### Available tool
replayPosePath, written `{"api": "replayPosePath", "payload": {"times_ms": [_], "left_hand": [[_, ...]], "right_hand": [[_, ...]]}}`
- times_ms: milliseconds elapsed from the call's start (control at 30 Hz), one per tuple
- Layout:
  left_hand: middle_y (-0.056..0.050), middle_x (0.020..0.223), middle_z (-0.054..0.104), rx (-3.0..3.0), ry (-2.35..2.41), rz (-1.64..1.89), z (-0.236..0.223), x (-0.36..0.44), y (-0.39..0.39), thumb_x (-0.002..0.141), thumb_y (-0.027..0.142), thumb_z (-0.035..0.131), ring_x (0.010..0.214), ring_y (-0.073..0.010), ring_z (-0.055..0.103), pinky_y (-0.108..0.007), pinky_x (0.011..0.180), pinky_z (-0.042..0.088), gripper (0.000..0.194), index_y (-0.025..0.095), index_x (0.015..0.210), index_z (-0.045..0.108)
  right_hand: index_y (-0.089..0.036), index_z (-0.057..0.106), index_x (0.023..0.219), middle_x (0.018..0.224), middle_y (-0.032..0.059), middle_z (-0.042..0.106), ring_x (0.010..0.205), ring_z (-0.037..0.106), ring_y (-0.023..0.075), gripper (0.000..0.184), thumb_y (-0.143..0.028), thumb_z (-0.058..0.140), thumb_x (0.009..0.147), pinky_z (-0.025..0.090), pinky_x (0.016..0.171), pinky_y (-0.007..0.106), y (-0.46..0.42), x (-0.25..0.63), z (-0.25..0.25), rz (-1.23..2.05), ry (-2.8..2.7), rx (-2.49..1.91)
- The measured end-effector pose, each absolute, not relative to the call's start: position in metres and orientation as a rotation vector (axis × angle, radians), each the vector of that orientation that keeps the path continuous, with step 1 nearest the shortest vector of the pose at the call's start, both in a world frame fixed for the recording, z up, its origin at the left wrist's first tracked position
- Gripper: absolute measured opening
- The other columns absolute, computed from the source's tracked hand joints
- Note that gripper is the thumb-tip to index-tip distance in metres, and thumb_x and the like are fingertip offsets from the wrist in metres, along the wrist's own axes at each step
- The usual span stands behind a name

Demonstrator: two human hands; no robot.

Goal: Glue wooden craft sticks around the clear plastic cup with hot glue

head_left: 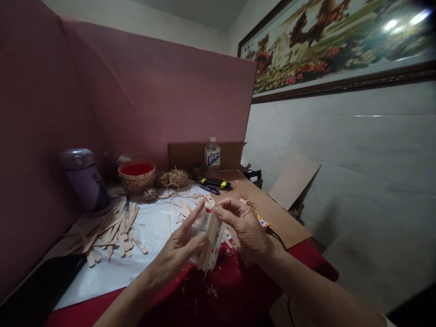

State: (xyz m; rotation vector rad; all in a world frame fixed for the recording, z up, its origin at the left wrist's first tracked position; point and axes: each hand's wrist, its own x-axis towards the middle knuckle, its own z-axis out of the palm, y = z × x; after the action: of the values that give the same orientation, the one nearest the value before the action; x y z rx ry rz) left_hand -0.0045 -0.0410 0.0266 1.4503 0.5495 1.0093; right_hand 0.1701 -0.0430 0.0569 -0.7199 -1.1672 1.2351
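Between my hands is a clear plastic container [216, 247] with a green and red printed label, tilted in front of me. Pale wooden craft sticks [206, 250] lie lengthwise along its near side. My left hand [180, 247] holds the container from the left, its thumb over the sticks and a finger stretched up along the far side. My right hand [245, 225] is closed in a pinch at the upper end of a stick, against the container's top. Whether the sticks are glued on cannot be seen.
Loose craft sticks [124, 229] pile on the white sheet [150, 263] at left. Behind stand a purple flask [86, 184], a basket [136, 181], a twine ball [173, 178] and a bottle [213, 156]. A yellow-black cutter [215, 182] and a corded, patterned object [263, 221] lie rightward.
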Motion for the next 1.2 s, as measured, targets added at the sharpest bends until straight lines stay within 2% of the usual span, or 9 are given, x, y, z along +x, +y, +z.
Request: {"api": "replayPosePath", "payload": {"times_ms": [100,167,400,600,800,1033,1200], "left_hand": [[0.006,0.156,0.031,1.554,0.666,1.029,0.023,-0.007,-0.040,0.088,0.037,0.059,0.144,-0.0289,0.024,-0.049,0.116,0.022,0.052,0.045,0.138,0.046],[0.006,0.155,0.034,1.592,0.697,1.048,0.021,-0.007,-0.039,0.089,0.037,0.058,0.144,-0.0281,0.023,-0.046,0.117,0.021,0.048,0.043,0.136,0.050],[0.001,0.144,0.048,1.648,0.667,1.121,0.020,-0.004,-0.040,0.092,0.037,0.051,0.135,-0.0271,0.038,-0.038,0.108,0.035,0.036,0.036,0.128,0.057],[0.001,0.135,0.051,1.693,0.697,1.216,0.020,-0.004,-0.041,0.093,0.036,0.048,0.126,-0.0243,0.044,-0.035,0.103,0.038,0.031,0.038,0.123,0.058],[0.002,0.132,0.051,1.726,0.606,1.283,0.022,-0.001,-0.043,0.094,0.032,0.048,0.130,-0.0225,0.039,-0.034,0.109,0.031,0.027,0.039,0.116,0.061],[0.000,0.132,0.046,1.756,0.497,1.279,0.020,0.002,-0.045,0.095,0.031,0.045,0.132,-0.0230,0.036,-0.035,0.109,0.030,0.027,0.040,0.118,0.058],[0.000,0.131,0.043,1.787,0.517,1.294,0.019,0.003,-0.045,0.095,0.031,0.046,0.132,-0.0240,0.035,-0.039,0.111,0.026,0.027,0.040,0.117,0.057]], "right_hand": [[-0.020,0.067,0.076,0.078,-0.0019,0.061,0.077,0.055,0.0135,0.017,-0.035,0.075,0.074,0.044,0.080,0.029,-0.041,0.171,0.053,1.216,-1.193,-0.700],[-0.021,0.067,0.077,0.078,-0.0022,0.061,0.077,0.054,0.0133,0.016,-0.034,0.075,0.074,0.043,0.079,0.028,-0.040,0.171,0.051,1.208,-1.192,-0.683],[-0.022,0.065,0.077,0.074,-0.0030,0.060,0.074,0.055,0.0138,0.016,-0.036,0.072,0.077,0.044,0.080,0.029,-0.040,0.170,0.047,1.224,-1.219,-0.669],[-0.022,0.068,0.099,0.093,0.0040,0.068,0.094,0.061,0.0204,0.019,-0.031,0.060,0.084,0.045,0.091,0.037,-0.041,0.180,0.046,1.233,-1.384,-0.630],[-0.021,0.071,0.080,0.101,0.0053,0.064,0.103,0.057,0.0216,0.012,-0.029,0.062,0.081,0.041,0.097,0.039,-0.044,0.186,0.055,1.017,-1.588,-0.685],[-0.021,0.068,0.073,0.097,0.0036,0.062,0.098,0.057,0.0204,0.010,-0.030,0.068,0.078,0.042,0.093,0.039,-0.045,0.186,0.052,1.064,-1.531,-0.703],[-0.022,0.068,0.074,0.102,0.0045,0.064,0.102,0.057,0.0220,0.009,-0.030,0.069,0.077,0.043,0.094,0.040,-0.047,0.186,0.051,1.085,-1.512,-0.674]]}}
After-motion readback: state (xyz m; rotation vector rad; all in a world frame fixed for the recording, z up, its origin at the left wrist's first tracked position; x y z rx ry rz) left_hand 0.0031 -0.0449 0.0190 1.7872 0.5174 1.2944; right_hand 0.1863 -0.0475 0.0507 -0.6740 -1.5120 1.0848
